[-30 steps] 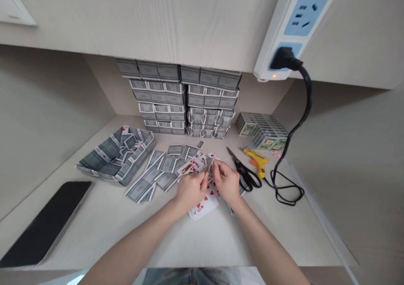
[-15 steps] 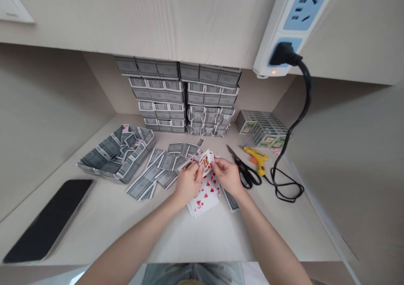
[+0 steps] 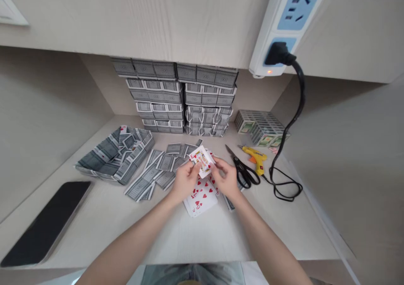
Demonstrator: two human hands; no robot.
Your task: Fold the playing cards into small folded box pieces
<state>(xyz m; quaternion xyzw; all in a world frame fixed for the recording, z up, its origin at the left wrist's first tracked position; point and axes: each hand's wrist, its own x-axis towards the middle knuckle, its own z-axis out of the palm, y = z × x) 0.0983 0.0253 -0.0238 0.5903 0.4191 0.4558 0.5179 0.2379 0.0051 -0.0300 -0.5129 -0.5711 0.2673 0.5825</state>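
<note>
Between my two hands is a king of hearts playing card (image 3: 203,160), face up and tilted, with at least one more card edge showing behind it. My left hand (image 3: 185,179) pinches its left side with thumb and fingers. On the other side, my right hand (image 3: 226,177) is closed on the right edge. Beneath my hands lie loose heart cards (image 3: 201,200), face up and overlapping on the desk. Several grey-backed cards (image 3: 148,177) are spread face down to the left of my hands, some joined in strips.
A box folded from cards (image 3: 126,171) holds folded pieces. More card boxes (image 3: 158,93) are stacked behind. To the right are black scissors (image 3: 244,172), a yellow glue gun (image 3: 257,158), its cable (image 3: 285,196) and packed card decks (image 3: 265,127). A black phone (image 3: 47,222) lies left; a power strip (image 3: 274,45) hangs above.
The king card has turned to show its whole face, where before it was bent or partly covered beside an ace. Both hands have shifted slightly; the view has moved a little.
</note>
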